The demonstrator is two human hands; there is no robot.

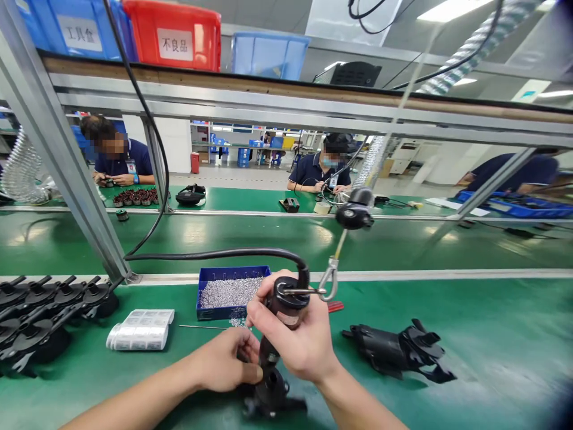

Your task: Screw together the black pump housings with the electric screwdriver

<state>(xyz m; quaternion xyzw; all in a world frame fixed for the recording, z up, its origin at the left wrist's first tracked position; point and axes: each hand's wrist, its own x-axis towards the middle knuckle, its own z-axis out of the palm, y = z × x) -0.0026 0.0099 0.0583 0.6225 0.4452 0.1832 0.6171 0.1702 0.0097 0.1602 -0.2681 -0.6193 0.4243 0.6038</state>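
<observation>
My right hand [298, 334] is wrapped round a black corded electric screwdriver [290, 301], held upright and hung by a metal hook from a cord. Below it stands a black plastic part [273, 394], partly blurred. My left hand [228, 358] is closed at the part's upper left side, its fingertips near the tool's lower end; what they grip is partly hidden. Behind my hands lies a blue tray [219, 312] of small metal pieces, with some loose ones in front of it. A thin metal rod [203, 326] points toward my left hand.
Several black parts [38, 316] stand at the left, beside a roll of white labels [142, 329]. Another black assembly [398, 349] lies right. A metal frame post [67, 137] rises left; a black cable [215, 255] crosses behind. People sit across the bench.
</observation>
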